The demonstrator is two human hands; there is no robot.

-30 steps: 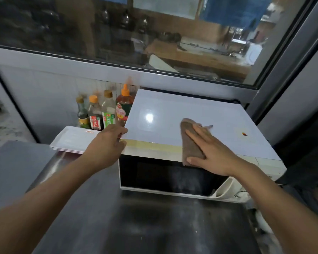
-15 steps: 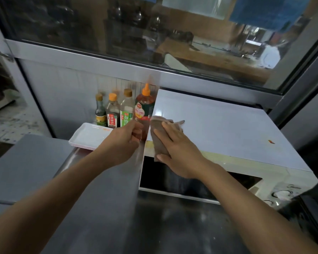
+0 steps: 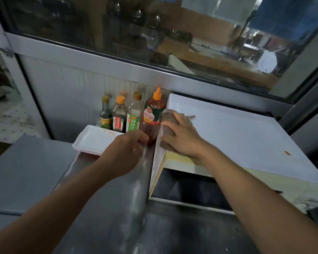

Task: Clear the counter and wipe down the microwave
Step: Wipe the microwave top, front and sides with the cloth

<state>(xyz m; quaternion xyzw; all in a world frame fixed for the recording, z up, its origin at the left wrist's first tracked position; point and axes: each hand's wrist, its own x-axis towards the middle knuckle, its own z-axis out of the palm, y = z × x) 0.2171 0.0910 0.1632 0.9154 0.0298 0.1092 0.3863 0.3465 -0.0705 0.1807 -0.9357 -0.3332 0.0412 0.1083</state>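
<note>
On the microwave's (image 3: 233, 136) near-left top corner, the right hand (image 3: 184, 138) lies flat with fingers extended, pressing one brown cloth (image 3: 168, 123) that drapes over the left edge. Both forearms reach forward from the near side. Left hand (image 3: 125, 153) hovers above the tabletop (image 3: 103, 208), fingers curled at the red bottle's (image 3: 152, 118) base; grip unclear. Four bottles stand far left, beside stacked white trays (image 3: 94, 139).

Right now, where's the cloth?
In the head view, the cloth lies draped over the microwave's top left edge, under the right hand, beside the orange-capped sauce bottle.
</note>
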